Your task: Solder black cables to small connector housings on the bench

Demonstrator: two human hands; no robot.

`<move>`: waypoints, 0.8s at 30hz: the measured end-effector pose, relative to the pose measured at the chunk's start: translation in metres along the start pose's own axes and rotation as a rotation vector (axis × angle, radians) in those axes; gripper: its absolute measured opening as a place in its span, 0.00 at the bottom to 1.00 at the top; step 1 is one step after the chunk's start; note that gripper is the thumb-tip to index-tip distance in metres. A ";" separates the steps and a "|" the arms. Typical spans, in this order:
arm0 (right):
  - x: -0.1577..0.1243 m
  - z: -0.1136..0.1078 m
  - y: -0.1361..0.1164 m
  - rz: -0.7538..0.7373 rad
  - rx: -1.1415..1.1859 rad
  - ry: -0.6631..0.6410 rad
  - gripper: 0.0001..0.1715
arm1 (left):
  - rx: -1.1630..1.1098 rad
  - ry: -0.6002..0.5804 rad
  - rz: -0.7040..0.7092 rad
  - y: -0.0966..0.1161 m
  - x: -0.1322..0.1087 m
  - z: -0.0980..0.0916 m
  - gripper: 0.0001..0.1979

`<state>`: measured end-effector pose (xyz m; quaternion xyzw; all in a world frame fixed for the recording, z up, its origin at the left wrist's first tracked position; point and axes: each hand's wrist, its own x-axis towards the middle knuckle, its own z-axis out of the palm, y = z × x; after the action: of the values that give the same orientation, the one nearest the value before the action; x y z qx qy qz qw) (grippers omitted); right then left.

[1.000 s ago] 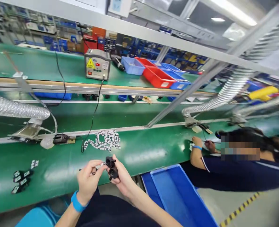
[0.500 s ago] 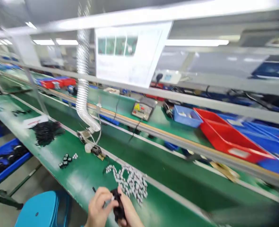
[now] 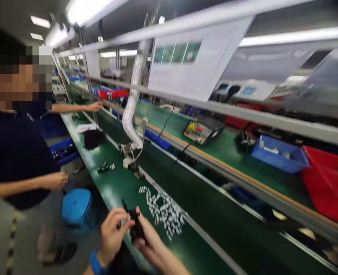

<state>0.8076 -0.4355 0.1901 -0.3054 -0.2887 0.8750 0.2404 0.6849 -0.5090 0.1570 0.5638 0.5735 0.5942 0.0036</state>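
A black part (image 3: 136, 228) is held between my two hands over the front edge of the green bench (image 3: 196, 244). My right hand (image 3: 150, 236) is wrapped round it from the right. At its left side, my left hand (image 3: 113, 229) pinches with thumb and fingers; a small white piece (image 3: 128, 217) shows at the fingertips, partly hidden. Just beyond my hands lie many small white pieces (image 3: 169, 214), spread on the bench. Farther left is a small group of black and white pieces (image 3: 105, 167).
A person in dark clothing (image 3: 16, 152) stands at the left, one arm stretched over the bench. A blue stool (image 3: 76, 206) is below. A silver duct (image 3: 134, 91) hangs over the bench; a control box (image 3: 201, 131), blue bin (image 3: 280, 154) and red bin (image 3: 329, 183) sit behind.
The view has swung left, and the person has come into sight. Both hands still hold the black part, and the bins now appear farther right.
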 end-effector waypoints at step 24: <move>-0.012 -0.016 0.020 0.099 0.100 -0.134 0.33 | 0.028 -0.025 0.132 0.015 -0.003 -0.007 0.10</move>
<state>0.8220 -0.4513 0.1709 -0.2477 -0.2446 0.9175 0.1922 0.6911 -0.5209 0.1678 0.6079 0.5432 0.5780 -0.0365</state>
